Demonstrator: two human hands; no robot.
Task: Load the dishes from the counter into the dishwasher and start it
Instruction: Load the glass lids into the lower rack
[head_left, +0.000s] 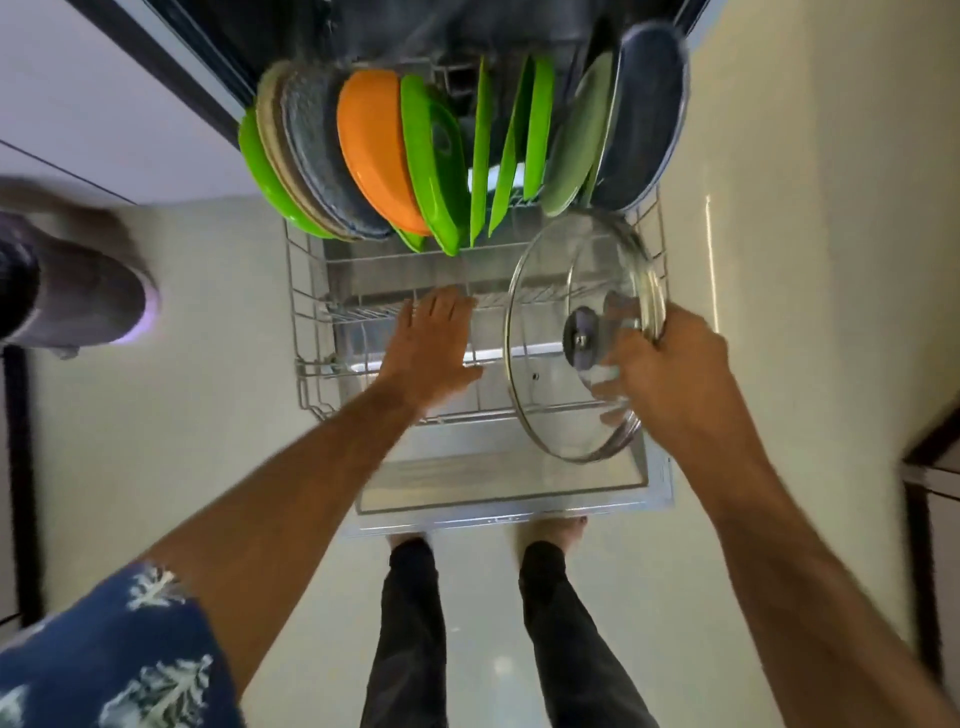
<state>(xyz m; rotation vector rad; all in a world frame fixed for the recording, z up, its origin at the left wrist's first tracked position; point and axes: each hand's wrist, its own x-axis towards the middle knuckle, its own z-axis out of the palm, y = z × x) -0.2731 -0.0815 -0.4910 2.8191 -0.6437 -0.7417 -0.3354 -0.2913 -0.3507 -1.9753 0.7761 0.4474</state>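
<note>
Clear glass lid (566, 291), metal-rimmed; wire rack (306, 312).

dishwasher (395, 31) interior: cut off by my top edge, too dark to read.
shoe (78, 291): cropped at left, blurred.
right hand (670, 374) fingertips: smeared behind glass lid (582, 332).

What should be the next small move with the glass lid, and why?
Probably lower the glass lid on edge into the free front rows of the rack. The right hand grips the lid, tilted, above the rack. The back rows already hold upright plates, among them an orange plate. The left hand, fingers straight, reaches over the free tines, perhaps to steady the rack.
</note>
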